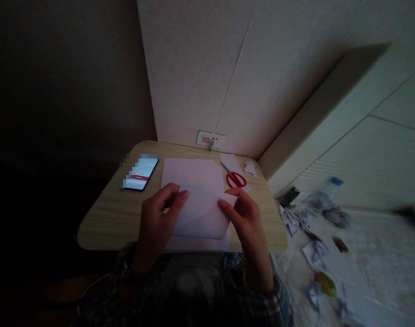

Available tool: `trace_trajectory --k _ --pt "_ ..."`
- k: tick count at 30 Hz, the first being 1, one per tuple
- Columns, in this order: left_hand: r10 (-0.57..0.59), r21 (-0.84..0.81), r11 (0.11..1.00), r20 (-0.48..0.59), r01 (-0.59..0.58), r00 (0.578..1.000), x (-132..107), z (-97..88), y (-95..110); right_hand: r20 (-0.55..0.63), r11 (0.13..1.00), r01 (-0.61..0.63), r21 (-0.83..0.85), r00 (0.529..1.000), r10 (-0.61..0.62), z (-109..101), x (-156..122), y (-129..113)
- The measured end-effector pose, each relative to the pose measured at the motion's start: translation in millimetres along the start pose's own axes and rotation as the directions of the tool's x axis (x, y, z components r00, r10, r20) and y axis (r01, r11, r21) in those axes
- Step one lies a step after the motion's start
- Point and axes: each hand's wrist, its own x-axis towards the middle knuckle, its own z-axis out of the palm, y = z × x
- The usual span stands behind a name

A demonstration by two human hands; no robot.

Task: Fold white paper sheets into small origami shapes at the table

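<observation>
My left hand (162, 213) pinches the upper left corner of a folded sheet of white paper (203, 211). At the opposite corner my right hand (243, 211) grips the same sheet between thumb and fingers. A slanting fold edge shows across its lower left part. Beneath it, more white paper (190, 170) lies flat on the small wooden table (115, 222). Scissors with red handles (235, 178) rest just beyond my right hand, partly on a white paper strip (229, 160).
A lit phone (141, 172) lies on the table's left side. Crumpled or folded paper (250, 167) sits at the back right. A wall socket (210, 139) with a plug is behind the table. To the right, a bottle (328, 190) and paper scraps (292, 221) lie on a pale surface.
</observation>
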Motion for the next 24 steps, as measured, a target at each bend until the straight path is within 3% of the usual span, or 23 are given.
trace_trajectory --k 13,18,24 --pt "0.026 0.065 0.998 -0.030 -0.024 0.999 -2.9 -1.4 -0.6 -0.035 0.991 -0.058 0.124 0.997 0.063 6.7 -1.1 -0.5" --pt "0.079 0.144 0.987 -0.050 -0.071 0.996 -3.5 -2.2 -3.5 -0.155 0.999 -0.018 0.050 0.988 0.025 5.4 -0.7 -3.0" --pt "0.146 0.183 0.974 -0.080 -0.130 0.986 -2.3 -1.8 -3.3 -0.158 0.998 0.011 -0.063 0.987 -0.021 4.6 -1.2 -3.8"
